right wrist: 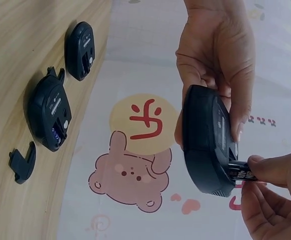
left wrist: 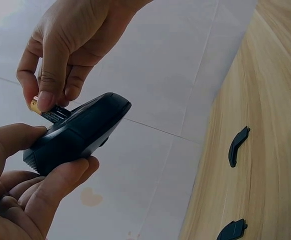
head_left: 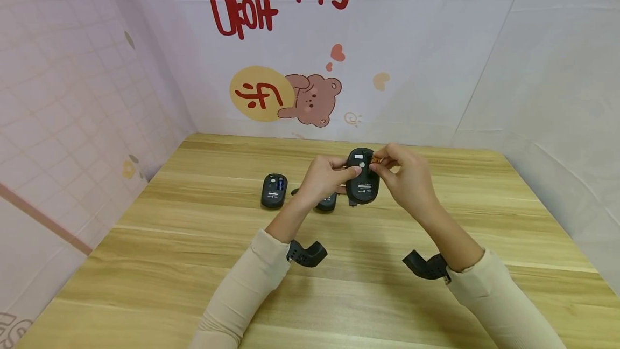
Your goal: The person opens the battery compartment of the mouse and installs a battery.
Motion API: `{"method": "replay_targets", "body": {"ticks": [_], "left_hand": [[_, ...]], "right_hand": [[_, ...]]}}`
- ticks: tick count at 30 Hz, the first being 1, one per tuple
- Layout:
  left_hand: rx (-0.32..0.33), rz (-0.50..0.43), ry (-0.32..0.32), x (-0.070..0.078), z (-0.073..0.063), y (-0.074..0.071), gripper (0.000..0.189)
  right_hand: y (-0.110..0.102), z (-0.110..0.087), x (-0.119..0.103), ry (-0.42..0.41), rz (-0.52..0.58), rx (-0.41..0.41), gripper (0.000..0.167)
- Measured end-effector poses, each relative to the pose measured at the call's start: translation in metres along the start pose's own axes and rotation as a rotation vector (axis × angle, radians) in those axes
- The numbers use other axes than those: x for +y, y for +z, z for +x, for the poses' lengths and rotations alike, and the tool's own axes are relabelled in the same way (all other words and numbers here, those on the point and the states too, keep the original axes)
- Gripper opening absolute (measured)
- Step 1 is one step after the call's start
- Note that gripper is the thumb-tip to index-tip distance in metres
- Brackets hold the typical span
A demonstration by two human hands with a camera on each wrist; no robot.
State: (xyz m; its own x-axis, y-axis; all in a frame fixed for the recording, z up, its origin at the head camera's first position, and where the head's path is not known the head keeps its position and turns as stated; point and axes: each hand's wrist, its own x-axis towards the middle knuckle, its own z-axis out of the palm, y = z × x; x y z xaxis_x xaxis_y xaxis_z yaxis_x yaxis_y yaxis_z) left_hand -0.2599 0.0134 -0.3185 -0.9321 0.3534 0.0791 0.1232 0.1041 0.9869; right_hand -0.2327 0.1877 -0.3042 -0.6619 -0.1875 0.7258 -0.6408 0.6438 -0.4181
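Right hand (head_left: pixel 409 176) is pinching a small battery (left wrist: pixel 48 111) between thumb and fingertips, gold cap outward, its dark end entering the open underside of the black mouse (head_left: pixel 362 175). Left hand (head_left: pixel 325 175) is wrapping the mouse from its own side, thumb across the base, fingers curled behind, holding it raised above the desk (head_left: pixel 436 306) with the underside turned up toward the head camera.

Battery is lying at the mouse's far right edge, long axis roughly along the mouse's length, angled down into the bay. Right hand is the nearer one to the bay; left is only steadying the body.

Base of the held mouse is carrying a white label, print too small to read. Battery print also unreadable.

Two more mice are lying underside-up on the desk: one (head_left: pixel 274 190) well to the left with a blue battery showing, another (head_left: pixel 327 201) partly hidden beneath the left hand. Loose black covers (left wrist: pixel 238 146) are resting on the wood nearby. Backdrop is showing a cartoon bear (head_left: pixel 312 99) and red characters, appearing mirrored, not legible.
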Motion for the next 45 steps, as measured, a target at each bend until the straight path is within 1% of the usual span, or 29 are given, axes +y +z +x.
{"method": "replay_targets", "body": {"ticks": [4, 6, 13, 16, 20, 23, 26, 36, 41, 45], "left_hand": [[-0.005, 0.004, -0.017, 0.0, 0.001, 0.0, 0.034], [-0.011, 0.001, -0.023, 0.003, -0.001, -0.001, 0.034], [0.004, 0.016, -0.009, 0.029, -0.02, -0.001, 0.033], [0.004, 0.013, -0.007, 0.032, -0.023, -0.001, 0.032], [0.003, 0.005, -0.007, 0.032, -0.022, -0.001, 0.033], [-0.008, 0.0, -0.002, 0.032, -0.022, 0.0, 0.034], [-0.014, 0.002, 0.003, 0.034, -0.023, 0.0, 0.033], [-0.009, 0.023, 0.009, 0.031, -0.021, 0.003, 0.034], [-0.007, 0.043, 0.012, 0.031, -0.021, 0.003, 0.033], [-0.005, 0.039, 0.019, 0.031, -0.021, 0.003, 0.034]], "right_hand": [[-0.002, 0.001, 0.001, 0.019, 0.007, -0.008, 0.016], [-0.002, 0.002, 0.001, 0.029, 0.011, -0.025, 0.014], [-0.002, 0.003, 0.0, 0.064, 0.011, -0.076, 0.01], [-0.002, 0.003, 0.0, 0.075, 0.022, -0.08, 0.01], [-0.003, 0.003, 0.003, 0.106, 0.064, -0.115, 0.009], [-0.005, 0.005, 0.006, 0.162, 0.104, -0.162, 0.01], [-0.006, 0.006, 0.007, 0.209, 0.129, -0.186, 0.011], [-0.004, 0.006, 0.009, 0.248, 0.168, -0.147, 0.007], [-0.003, 0.005, 0.008, 0.258, 0.166, -0.15, 0.007], [-0.004, 0.006, 0.008, 0.264, 0.168, -0.156, 0.007]]}}
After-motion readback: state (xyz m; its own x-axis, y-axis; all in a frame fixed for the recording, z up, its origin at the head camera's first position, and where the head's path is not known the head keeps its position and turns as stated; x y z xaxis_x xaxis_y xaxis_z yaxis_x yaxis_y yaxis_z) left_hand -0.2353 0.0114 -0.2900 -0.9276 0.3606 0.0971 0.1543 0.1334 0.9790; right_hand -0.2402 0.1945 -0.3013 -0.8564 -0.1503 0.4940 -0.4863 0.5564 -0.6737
